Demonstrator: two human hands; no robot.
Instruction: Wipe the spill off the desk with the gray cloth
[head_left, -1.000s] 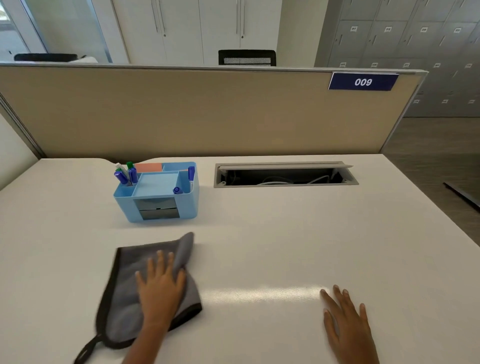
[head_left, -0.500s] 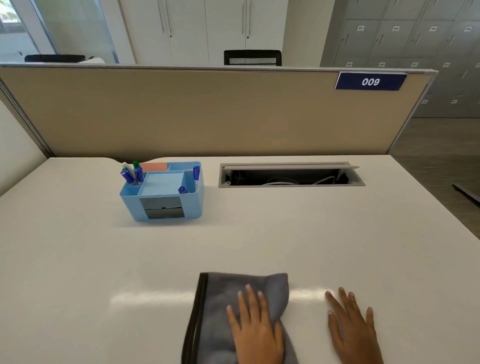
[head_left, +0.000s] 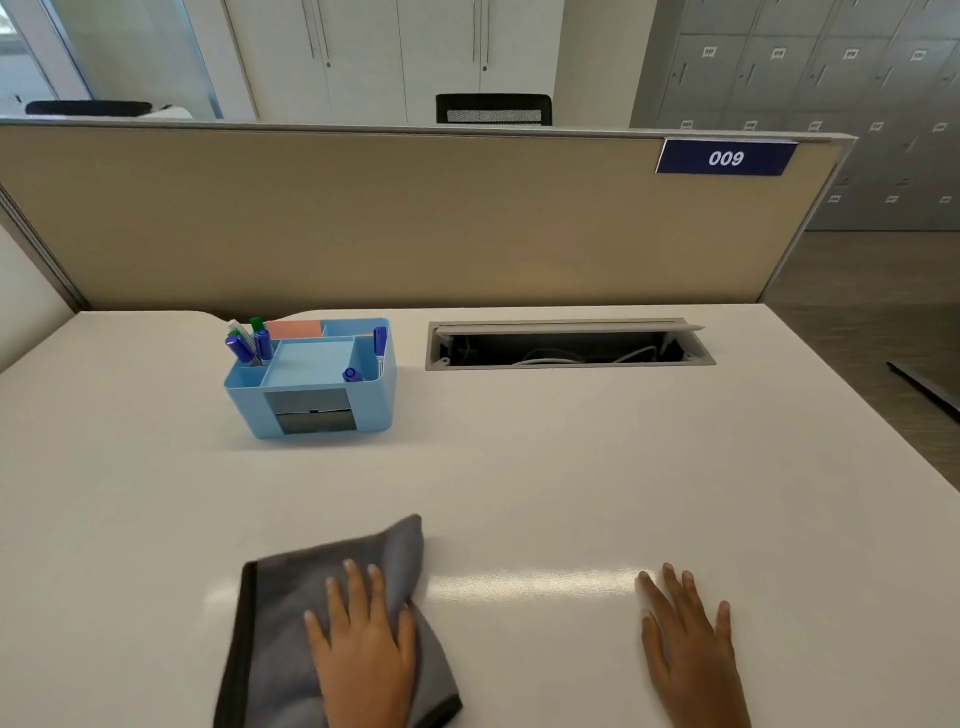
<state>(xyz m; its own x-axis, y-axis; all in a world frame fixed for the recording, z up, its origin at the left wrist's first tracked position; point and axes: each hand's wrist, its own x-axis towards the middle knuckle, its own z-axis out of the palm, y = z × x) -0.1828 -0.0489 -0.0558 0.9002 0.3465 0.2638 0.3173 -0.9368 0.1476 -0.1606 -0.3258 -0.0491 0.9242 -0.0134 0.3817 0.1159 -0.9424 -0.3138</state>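
Blue desk organizer: upright, rear left; markers in left compartment, one marker at right, pink notes at back. Cable hatch: open, cables inside. Beige partition behind; plate "009" top right. Black chair back beyond partition.

Left hand and right hand lie flat (fingers spread).

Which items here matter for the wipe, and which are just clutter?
In play:
gray cloth, flat on the desk
left hand, pressing flat on the cloth
right hand, flat on the bare desk

Just there:
blue organizer with markers
open cable tray
partition with the 009 tag
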